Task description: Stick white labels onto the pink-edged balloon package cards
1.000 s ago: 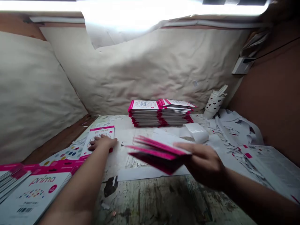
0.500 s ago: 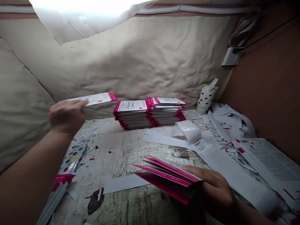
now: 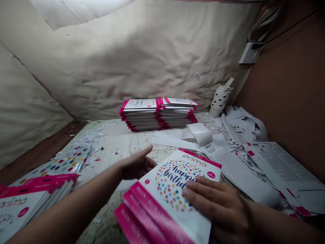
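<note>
Several flat white-and-pink balloon packets (image 3: 175,176), printed "prima" and "happy birthday", are fanned out low in front of me. My right hand (image 3: 218,203) grips them from the right, its fingers flat across the top packet and its thumb hidden. Beside their far left edge is my left hand (image 3: 138,165), its thumb raised apart from partly hidden fingers, with nothing seen in it. At the lower left, under my left forearm, lies another pile of prima packets (image 3: 22,203). Two neighbouring stacks of such packets (image 3: 142,115) stand at the back of the table.
White backing strips (image 3: 238,176) and paper scraps cover the right side, beside a printed sheet (image 3: 291,166). A heart-patterned cup (image 3: 219,100) stands in the back right corner. A dotted sheet (image 3: 66,162) lies on the left. A socket (image 3: 250,52) is on the wall.
My left hand has come from the far left, where it held one packet, to beside my right hand's bundle; that packet is out of it. The bundle has tilted to show its printed face.
</note>
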The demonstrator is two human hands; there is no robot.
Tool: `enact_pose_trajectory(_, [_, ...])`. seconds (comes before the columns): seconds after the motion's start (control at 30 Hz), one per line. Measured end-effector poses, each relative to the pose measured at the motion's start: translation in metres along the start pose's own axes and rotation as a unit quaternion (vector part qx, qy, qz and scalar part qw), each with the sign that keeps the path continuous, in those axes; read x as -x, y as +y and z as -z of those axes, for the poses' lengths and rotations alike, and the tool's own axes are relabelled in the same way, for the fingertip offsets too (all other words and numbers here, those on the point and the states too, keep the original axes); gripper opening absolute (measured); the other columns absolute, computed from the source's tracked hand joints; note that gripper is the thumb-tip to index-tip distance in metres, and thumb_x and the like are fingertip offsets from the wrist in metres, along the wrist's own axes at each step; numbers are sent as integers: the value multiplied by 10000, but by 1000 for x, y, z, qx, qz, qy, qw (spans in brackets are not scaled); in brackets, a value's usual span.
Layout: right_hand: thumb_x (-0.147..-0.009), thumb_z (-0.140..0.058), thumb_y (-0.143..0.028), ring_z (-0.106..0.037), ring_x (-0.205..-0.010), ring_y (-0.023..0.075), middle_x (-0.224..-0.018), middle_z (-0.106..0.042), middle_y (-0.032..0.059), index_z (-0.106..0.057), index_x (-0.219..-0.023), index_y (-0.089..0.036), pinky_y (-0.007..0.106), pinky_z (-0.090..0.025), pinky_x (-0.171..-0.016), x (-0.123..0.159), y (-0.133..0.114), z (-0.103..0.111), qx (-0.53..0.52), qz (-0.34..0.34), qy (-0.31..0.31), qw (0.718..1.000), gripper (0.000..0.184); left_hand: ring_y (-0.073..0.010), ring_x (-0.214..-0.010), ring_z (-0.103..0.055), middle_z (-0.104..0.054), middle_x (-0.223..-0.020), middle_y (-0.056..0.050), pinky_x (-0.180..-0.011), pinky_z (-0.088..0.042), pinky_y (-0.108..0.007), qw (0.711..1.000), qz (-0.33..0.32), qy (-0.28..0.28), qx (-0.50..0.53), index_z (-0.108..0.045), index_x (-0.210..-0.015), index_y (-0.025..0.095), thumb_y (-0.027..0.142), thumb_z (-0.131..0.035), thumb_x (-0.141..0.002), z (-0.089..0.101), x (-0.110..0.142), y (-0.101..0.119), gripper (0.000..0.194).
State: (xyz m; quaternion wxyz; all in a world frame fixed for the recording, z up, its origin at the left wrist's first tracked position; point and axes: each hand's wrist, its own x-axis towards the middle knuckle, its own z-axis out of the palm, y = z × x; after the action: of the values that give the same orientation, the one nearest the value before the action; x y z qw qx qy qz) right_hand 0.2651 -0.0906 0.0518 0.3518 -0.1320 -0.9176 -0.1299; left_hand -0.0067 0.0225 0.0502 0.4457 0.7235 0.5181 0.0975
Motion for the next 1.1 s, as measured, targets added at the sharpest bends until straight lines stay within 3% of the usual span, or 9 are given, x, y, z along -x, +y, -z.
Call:
enact_pose_trajectory(0.07, [-940,-269,-254,-555,-1153,221,-1170,-638,79,-677,-1026,-99,376,-395,-1063,-4,-3,-2,-13,67,-23,997,445,-290,-786,-666,-705,-860,-159,-713,-515,-412,951,-13,-166,262,-656,-962,101,754,-238,-764,-30,23,-8,800])
enact_pose_trajectory(0.13, [-936,-288,-221,-481,-1232,197,-1237,-597,50,-659,-1065,-114,415,-267,-1133,-3,-4,-5,-19,114,-43,992,407,-296,-905,-651,-690,-1008,-141,-782,-508,-415,889,-26,-191,415,-587,-1105,145,606,-575,-713,-45,41,-12,606])
enact_pose_trajectory(0.2, [-895,-392,-133,-380,-1309,177,-1321,-529,6,-653,-1056,-179,454,-137,-1163,3,-2,-7,-14,74,-48,996,309,-274,-959,-640,-677,-1077,-104,-823,-505,-391,880,-55,-88,463,-542,-1153,204,321,-731,-671,-48,55,-13,530])
enact_pose_trajectory(0.3, [-838,-516,-97,-270,-1365,223,-1439,-388,12,-597,-1119,-258,500,-178,-1139,17,2,-7,-91,-157,32,983,334,-252,-989,-632,-677,-1085,-69,-832,-518,-360,868,-112,137,465,-551,-1110,239,212,-722,-696,-54,73,-12,449])
enact_pose_trajectory(0.4, [-807,-619,-253,-412,-1281,275,-1425,-394,109,-396,-1325,-259,453,-421,-1006,23,-3,-12,-304,-363,111,874,564,-252,-968,-638,-692,-1035,-53,-824,-533,-364,856,-152,266,417,-584,-1024,228,210,-744,-673,-75,86,-9,385])
enact_pose_trajectory(0.53, [-790,-660,-276,-626,-956,214,-1092,-637,69,-538,-1132,-252,350,-523,-822,16,-24,-30,-444,-426,171,769,364,-238,-960,-631,-674,-1026,-55,-890,-498,-388,873,-168,317,331,-567,-1060,222,256,-721,-706,-113,96,3,388])
enact_pose_trajectory(0.7, [-606,-822,-278,-616,-918,214,-1036,-627,48,-431,-1230,-264,367,-497,-839,9,-39,-44,-437,-432,231,755,737,-276,-1096,-550,-554,-1217,-117,-953,-450,-436,862,-262,365,235,-354,-1344,239,462,-721,-674,-131,97,18,796])
enact_pose_trajectory(0.87, [-528,-863,-257,-632,-836,197,-977,-640,24,-457,-1193,-271,342,-516,-783,12,-36,-50,-464,-447,237,727,780,-268,-1086,-566,-577,-1207,-106,-957,-451,-444,864,-283,346,233,-329,-1364,258,385,-788,-613,-134,87,6,889])
enact_pose_trajectory(1.1, [-556,-843,-276,-664,-740,215,-807,-699,27,-671,-884,-195,336,-557,-704,39,-28,-64,-504,-496,135,694,379,-257,-738,-674,-721,-746,-56,-723,-573,-402,891,-125,307,310,-716,-771,175,350,-814,-545,-151,66,-23,303])
